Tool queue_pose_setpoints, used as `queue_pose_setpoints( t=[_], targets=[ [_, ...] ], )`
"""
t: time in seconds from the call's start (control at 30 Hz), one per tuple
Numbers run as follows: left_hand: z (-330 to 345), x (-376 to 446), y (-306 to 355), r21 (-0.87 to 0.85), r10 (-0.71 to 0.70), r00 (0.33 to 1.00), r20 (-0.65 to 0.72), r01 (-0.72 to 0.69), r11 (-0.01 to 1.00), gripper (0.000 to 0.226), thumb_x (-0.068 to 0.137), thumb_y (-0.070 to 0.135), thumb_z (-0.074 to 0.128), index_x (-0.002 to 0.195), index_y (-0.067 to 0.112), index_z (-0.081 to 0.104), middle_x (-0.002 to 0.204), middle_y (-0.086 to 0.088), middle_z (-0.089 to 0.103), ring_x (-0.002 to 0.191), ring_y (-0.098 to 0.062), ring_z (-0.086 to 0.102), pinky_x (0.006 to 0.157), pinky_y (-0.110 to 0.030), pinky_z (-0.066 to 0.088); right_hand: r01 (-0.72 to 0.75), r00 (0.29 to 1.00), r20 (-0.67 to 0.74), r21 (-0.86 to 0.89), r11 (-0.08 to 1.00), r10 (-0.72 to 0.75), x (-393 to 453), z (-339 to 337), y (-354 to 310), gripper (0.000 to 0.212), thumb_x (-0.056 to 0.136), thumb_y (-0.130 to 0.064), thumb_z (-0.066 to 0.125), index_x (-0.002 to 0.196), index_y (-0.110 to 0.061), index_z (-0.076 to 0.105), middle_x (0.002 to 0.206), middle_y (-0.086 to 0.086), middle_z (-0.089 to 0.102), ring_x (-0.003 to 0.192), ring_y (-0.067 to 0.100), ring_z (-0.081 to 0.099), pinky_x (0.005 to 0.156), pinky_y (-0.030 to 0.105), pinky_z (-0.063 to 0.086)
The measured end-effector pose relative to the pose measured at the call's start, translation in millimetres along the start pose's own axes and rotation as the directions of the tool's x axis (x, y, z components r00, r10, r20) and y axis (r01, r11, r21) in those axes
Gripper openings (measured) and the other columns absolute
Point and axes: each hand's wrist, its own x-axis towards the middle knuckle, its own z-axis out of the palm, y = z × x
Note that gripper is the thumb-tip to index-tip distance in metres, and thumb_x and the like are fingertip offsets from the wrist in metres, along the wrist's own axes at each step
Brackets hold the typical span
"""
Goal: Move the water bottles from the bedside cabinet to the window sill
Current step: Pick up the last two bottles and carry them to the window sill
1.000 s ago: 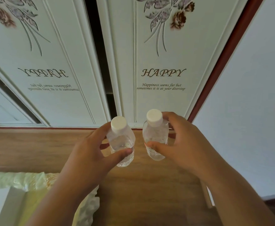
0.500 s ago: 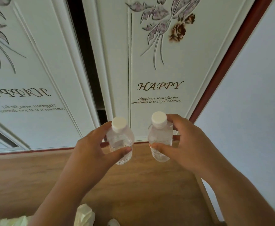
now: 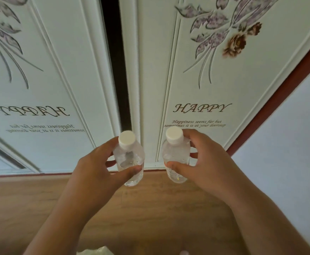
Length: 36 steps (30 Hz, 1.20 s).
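Water bottles, capped, clear liquid inside, one per hand

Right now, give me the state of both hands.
Left hand: grips the left water bottle.
Right hand: grips the right water bottle.

- Pale green bedding at lower left of the frame: gone from view since a second ago; only a scrap remains at the bottom edge
- "HAPPY" lettering on wardrobe door: lower in frame than before; wood floor band narrower
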Motion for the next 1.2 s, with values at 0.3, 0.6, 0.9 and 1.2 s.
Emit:
queue_pose_setpoints(
  t=[0.3, 0.6, 0.9, 1.2],
  targets=[
    [-26, 45, -30, 0.043, -0.093, 0.983, -0.161, 0.101, 0.994, 0.084, 0.061, 0.069, 0.072, 0.138, 0.048, 0.047, 0.126, 0.026, 0.061, 0.109, 0.001, 0.062, 0.094, -0.030, 0.051, 0.148, 0.977, 0.151, 0.036, 0.988, -0.152, 108, 33, -15, 0.079, 0.074, -0.057, 0.080, 0.139, -0.050, 0.036, 0.134, -0.029, 0.046, 0.107, -0.004, 0.050, 0.073, 0.007, 0.035],
    [-41, 89, -20, 0.004, -0.244, 0.873, -0.421, 0.272, 0.962, 0.073, 0.064, 0.066, 0.076, 0.130, 0.054, 0.049, 0.121, 0.030, 0.063, 0.108, 0.005, 0.063, 0.090, -0.020, 0.049, 0.356, 0.855, 0.327, 0.196, 0.914, -0.403, 237, 40, -45, 0.070, 0.073, -0.056, 0.080, 0.128, -0.053, 0.038, 0.120, -0.033, 0.046, 0.097, -0.004, 0.054, 0.068, 0.006, 0.036],
    [-32, 89, -16, -0.101, -0.408, 0.689, -0.599, 0.440, 0.892, 0.079, 0.062, 0.063, 0.079, 0.135, 0.047, 0.051, 0.121, 0.028, 0.065, 0.107, 0.004, 0.064, 0.097, -0.035, 0.054, 0.507, 0.654, 0.475, 0.302, 0.807, -0.589, 297, 67, -73, 0.073, 0.073, -0.058, 0.080, 0.133, -0.050, 0.039, 0.126, -0.029, 0.050, 0.102, 0.002, 0.059, 0.080, 0.014, 0.043],
    [-50, 82, -44, -0.129, -0.477, 0.608, -0.634, 0.526, 0.841, 0.079, 0.059, 0.070, 0.075, 0.132, 0.050, 0.052, 0.116, 0.031, 0.064, 0.101, 0.004, 0.065, 0.091, -0.037, 0.056, 0.569, 0.540, 0.550, 0.320, 0.758, -0.637, 318, 113, -115, 0.074, 0.074, -0.056, 0.081, 0.135, -0.049, 0.039, 0.131, -0.027, 0.049, 0.107, 0.000, 0.057, 0.073, 0.008, 0.040]
  ],
)
